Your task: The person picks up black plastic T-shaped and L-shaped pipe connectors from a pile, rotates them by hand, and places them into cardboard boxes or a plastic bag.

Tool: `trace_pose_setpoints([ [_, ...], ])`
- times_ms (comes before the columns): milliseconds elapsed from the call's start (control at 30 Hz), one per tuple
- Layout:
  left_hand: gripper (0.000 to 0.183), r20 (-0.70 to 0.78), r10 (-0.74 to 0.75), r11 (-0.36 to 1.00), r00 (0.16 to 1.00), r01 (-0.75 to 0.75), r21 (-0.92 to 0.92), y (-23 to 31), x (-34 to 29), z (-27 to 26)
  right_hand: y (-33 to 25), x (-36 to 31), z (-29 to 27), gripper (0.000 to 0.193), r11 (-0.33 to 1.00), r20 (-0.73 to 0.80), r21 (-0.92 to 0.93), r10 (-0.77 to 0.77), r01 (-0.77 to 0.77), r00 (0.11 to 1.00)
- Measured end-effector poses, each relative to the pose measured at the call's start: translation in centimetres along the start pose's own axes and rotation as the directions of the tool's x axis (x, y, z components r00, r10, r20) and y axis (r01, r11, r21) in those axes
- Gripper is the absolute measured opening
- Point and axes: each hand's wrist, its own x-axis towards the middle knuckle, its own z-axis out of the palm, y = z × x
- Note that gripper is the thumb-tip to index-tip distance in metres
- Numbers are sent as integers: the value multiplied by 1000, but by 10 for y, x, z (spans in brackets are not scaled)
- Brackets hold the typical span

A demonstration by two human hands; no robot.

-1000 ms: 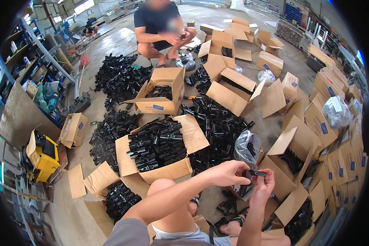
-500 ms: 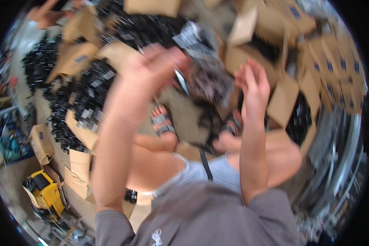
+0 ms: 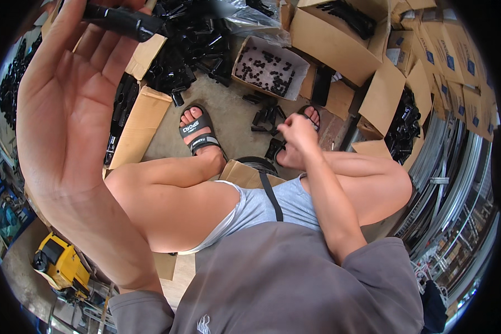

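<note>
My left hand (image 3: 72, 106) is raised at the upper left, very near the camera with its palm in view. Its fingers are closed on a glossy black tubular part (image 3: 122, 21), cut off by the picture's top. My right hand (image 3: 299, 132) hangs beside my right foot, fingers curled together; whatever they may pinch is too small to make out. Close by on the floor lie several loose black parts (image 3: 268, 116). Beyond them stands an open carton (image 3: 300, 75) with small black pieces scattered on its pale bottom.
A large pile of black parts (image 3: 189, 55) covers the floor ahead. Open cardboard boxes (image 3: 337, 42) stand far right, and a box of black parts (image 3: 403, 128) is beside my right knee. Metal lengths (image 3: 451, 167) lie at right; a yellow machine (image 3: 64, 261) is at lower left.
My left hand has swung up and left with the black part, toward the camera. My right hand has dropped toward my right foot, its fingers now curled in.
</note>
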Motion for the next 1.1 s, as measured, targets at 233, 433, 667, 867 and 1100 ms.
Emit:
trace_pose_setpoints([
  [233, 45, -105, 109, 993, 988, -105, 46, -7, -34, 17, -5, -14, 57, 22, 839, 273, -480, -135, 256, 953],
  [433, 43, -155, 196, 981, 968, -192, 42, -6, -50, 9, -7, -2, 22, 17, 923, 176, -285, -213, 257, 961],
  [667, 42, -183, 257, 966, 949, -253, 45, -10, -59, -4, -19, 14, -11, 28, 993, -43, 57, -96, 98, 994],
  [867, 41, -204, 275, 961, 940, -273, 36, -12, -59, -9, -4, 11, 9, 34, 995, -85, 45, -84, 88, 993],
  [1100, 40, -218, 274, 961, 937, -276, 21, -3, -48, -5, 25, 16, 32, 39, 999, 125, -37, 1, 3, 992],
])
